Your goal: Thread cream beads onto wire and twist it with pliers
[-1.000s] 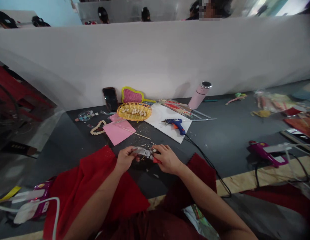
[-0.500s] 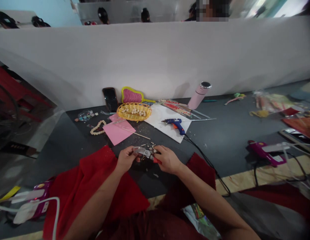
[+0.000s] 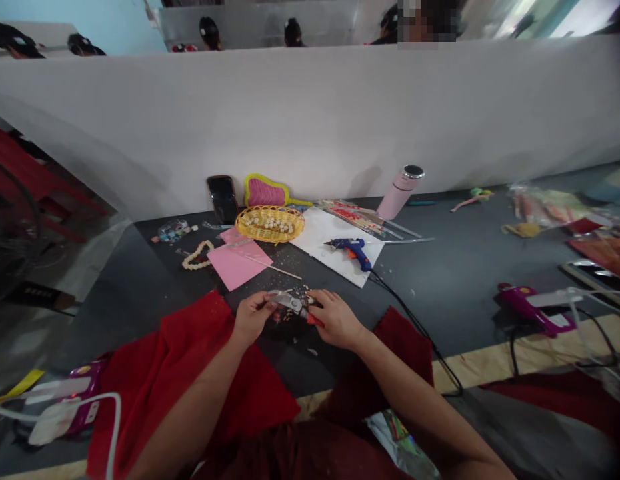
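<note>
Red-handled pruning shears (image 3: 293,304) point leftward over the dark tabletop, their silver blades showing. My right hand (image 3: 336,321) is closed round the handles. At the blade tips, the thumb and fingers of my left hand (image 3: 252,319) are pinched together. Whatever they hold is too small to make out. Small pale cut bits (image 3: 301,291) lie scattered around and behind the shears. Just beyond is a thin wooden stick (image 3: 285,272), partly across a pink paper sheet (image 3: 240,263).
Behind are a yellow basket (image 3: 245,233) of small pieces, a phone (image 3: 223,200) and a pink bottle (image 3: 396,195). A blue glue gun (image 3: 357,253) rests on white paper (image 3: 315,233), its cord running toward the front edge. Red cloth (image 3: 190,360) lies left.
The whole view shifts slightly. Both hands keep nearly the same place at the shears, with only slight finger movement.
</note>
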{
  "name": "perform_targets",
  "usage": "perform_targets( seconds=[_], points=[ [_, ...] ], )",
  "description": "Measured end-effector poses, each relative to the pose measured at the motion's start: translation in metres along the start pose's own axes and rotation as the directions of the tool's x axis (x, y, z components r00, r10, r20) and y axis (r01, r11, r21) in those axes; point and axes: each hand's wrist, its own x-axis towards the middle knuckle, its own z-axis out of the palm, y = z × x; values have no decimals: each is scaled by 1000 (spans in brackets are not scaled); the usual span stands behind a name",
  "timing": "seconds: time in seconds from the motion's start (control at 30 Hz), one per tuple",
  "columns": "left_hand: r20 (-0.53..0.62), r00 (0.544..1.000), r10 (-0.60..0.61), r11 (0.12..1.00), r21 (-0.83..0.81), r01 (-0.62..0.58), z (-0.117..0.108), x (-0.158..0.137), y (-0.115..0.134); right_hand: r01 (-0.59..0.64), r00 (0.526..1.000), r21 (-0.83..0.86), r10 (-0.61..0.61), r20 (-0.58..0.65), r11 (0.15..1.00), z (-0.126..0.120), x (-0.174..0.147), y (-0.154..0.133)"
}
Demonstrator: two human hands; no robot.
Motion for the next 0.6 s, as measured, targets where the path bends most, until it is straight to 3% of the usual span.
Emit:
perform_targets(
  seconds=[0.23,0.6],
  points=[
    [79,997,-1,1000,19,-1,-5,1,-8,36,999,28,-37,29,999,-6,-1,1],
    [67,998,-12,999,-33,14,-2,1,-7,38,999,23,-38,-3,999,2,-2,1]
  ],
)
